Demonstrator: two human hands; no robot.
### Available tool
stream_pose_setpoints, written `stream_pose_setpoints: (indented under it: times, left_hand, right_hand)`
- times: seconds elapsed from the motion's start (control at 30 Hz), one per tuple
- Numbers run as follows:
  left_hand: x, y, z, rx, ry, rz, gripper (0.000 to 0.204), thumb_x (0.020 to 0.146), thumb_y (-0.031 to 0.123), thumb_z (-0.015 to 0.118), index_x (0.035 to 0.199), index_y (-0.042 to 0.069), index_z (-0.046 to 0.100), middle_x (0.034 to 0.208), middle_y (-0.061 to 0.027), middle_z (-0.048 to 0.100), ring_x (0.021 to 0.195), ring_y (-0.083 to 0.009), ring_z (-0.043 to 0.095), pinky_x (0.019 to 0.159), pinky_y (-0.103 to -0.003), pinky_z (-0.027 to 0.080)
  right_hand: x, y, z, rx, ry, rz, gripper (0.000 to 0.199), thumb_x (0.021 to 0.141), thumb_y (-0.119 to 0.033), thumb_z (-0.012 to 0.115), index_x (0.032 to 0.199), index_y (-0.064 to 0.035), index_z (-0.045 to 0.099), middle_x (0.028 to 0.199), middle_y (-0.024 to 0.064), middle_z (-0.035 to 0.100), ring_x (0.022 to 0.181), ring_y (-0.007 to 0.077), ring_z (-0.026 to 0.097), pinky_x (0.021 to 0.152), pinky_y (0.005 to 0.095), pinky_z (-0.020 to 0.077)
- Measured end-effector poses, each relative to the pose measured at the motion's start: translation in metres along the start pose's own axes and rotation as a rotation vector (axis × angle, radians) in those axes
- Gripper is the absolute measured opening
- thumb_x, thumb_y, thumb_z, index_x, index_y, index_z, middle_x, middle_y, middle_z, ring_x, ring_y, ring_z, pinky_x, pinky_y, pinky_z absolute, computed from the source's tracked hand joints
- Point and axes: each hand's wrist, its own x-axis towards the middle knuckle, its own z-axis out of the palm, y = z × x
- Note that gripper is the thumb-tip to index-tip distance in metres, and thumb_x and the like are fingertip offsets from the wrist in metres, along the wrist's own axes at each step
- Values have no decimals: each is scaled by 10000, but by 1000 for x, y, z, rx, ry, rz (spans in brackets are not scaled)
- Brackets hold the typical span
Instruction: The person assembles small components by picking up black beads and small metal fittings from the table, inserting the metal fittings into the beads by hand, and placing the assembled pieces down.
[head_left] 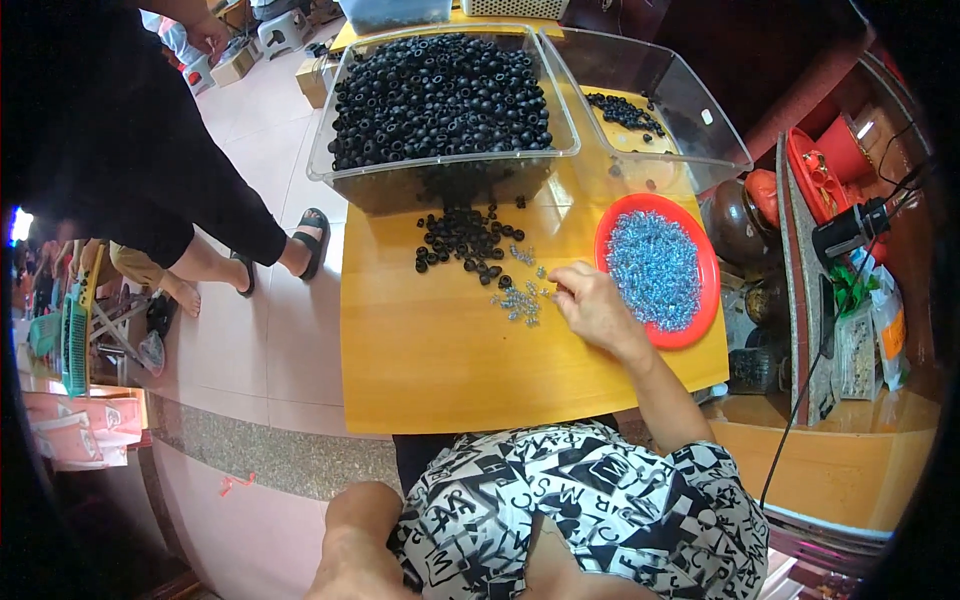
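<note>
My right hand (592, 305) is over the yellow table with its fingers curled and pressed together; what they hold, if anything, is too small to make out. Just left of its fingertips lies a small scatter of silvery-blue metal-looking pieces (520, 303). Beyond these is a loose pile of black hollow round pieces (463, 235). To the right of my hand, a red oval tray (711, 290) holds a heap of the same small silvery-blue pieces (655, 268). My left hand is out of view.
A clear plastic bin (565, 135) full of black pieces stands at the table's far side. Beside it is another clear bin (720, 150) with a few black pieces. Someone in black trousers (215, 190) stands at left. Shelves with jars and a black cable (795, 420) are at right.
</note>
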Motion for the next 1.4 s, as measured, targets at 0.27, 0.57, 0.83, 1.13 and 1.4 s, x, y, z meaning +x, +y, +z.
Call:
stream_pose_setpoints:
  times: [0.27, 0.57, 0.83, 1.13, 1.4]
  left_hand:
    - [-82, -55, -16, 690, 326, -1009, 108, 695, -48, 563, 802, -42, 572, 738, -106, 562, 639, -206, 528, 581, -307, 440]
    - [-166, -144, -14, 991, 146, -1249, 111, 695, 45, 622, 790, 7, 579, 714, -130, 551, 613, -256, 552, 537, -319, 436]
    - [-185, -161, -12, 1116, 58, -1241, 108, 694, 79, 625, 771, 22, 577, 676, -123, 546, 609, -291, 551, 547, -369, 437]
    - [-179, -155, -12, 992, 196, -1179, 128, 679, -5, 577, 806, -6, 589, 710, -138, 540, 626, -260, 555, 557, -309, 442]
    - [-186, -158, -15, 1139, -15, -1166, 146, 680, -42, 546, 820, 0, 557, 745, -151, 512, 701, -334, 515, 607, -370, 424]
  right_hand:
    - [-2, 7, 13, 3, 0, 24, 141, 708, -20, 590, 842, 21, 581, 790, 163, 563, 729, 291, 563, 637, 346, 454]
    - [-5, 1, 20, 321, 153, 194, 126, 743, -18, 563, 859, 28, 574, 804, 162, 582, 692, 249, 590, 607, 305, 464]
    - [-6, 5, 26, 266, 158, 62, 114, 726, 10, 586, 835, 38, 572, 783, 131, 577, 673, 205, 570, 573, 271, 449]
    - [-5, 6, 26, 280, 134, 112, 135, 726, -12, 562, 855, 24, 574, 794, 153, 576, 706, 265, 587, 615, 320, 467]
    - [-5, 2, 26, 271, 114, 125, 130, 736, -29, 548, 852, 24, 573, 808, 156, 574, 721, 270, 583, 628, 322, 463]
